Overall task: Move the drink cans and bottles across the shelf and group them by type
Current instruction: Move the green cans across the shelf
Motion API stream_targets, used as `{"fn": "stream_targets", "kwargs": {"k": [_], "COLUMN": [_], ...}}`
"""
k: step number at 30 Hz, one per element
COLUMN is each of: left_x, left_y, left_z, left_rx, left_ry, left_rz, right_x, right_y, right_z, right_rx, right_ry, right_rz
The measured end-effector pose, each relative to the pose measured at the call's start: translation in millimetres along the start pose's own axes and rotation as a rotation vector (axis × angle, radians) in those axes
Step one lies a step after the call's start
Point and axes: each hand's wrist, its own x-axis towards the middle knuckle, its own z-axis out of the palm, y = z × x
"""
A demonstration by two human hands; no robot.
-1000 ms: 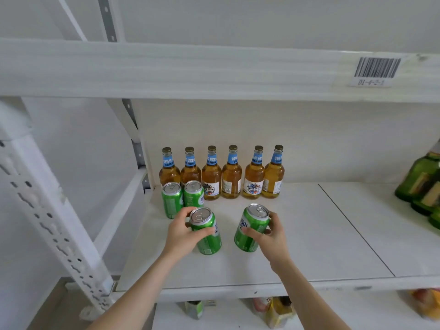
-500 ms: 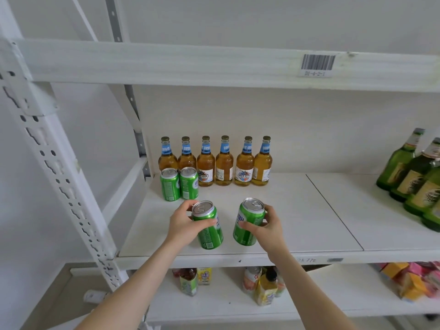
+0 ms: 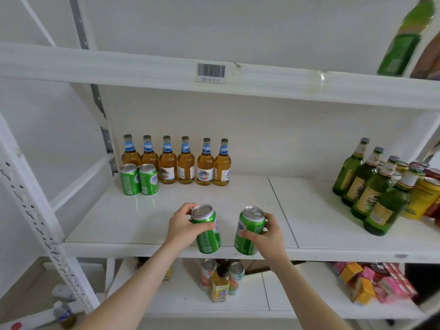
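Task partway. Six amber glass bottles (image 3: 177,165) stood in a row far left, with two green cans (image 3: 139,179) just in front. Left hand (image 3: 181,228) clasped a third can (image 3: 207,234) and right hand (image 3: 267,234) clasped a fourth can (image 3: 247,234), both tilted at the near edge of the white shelf (image 3: 133,222), mid-span. Green bottles (image 3: 366,186) and yellow cans (image 3: 423,198) sat mixed far right. Cans smooth, glossy, cylindrical.
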Motion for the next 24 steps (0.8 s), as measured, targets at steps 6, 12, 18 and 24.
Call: {"fn": "stream_targets", "kwargs": {"k": [6,12,18,24], "left_x": [0.5,34.2,69.8,85.3], "left_y": [19.1,38.0,62.0,81.2], "left_z": [63.3,127.7,201.3,271.4], "left_rx": [0.033,0.069,0.086,0.112], "left_ry": [-0.047,-0.083,-0.112,-0.089], "left_rz": [0.009,0.037,0.071,0.068], "right_x": [19.6,63.2,114.8,160.9], "right_y": [15.2,27.6,42.5,56.5], "right_z": [-60.6,-110.8,-167.6,-223.7], "right_rx": [-0.014,0.026,0.033,0.043], "right_ry": [0.026,0.050,0.079,0.111], "right_rz": [0.020,0.012,0.024,0.051]}}
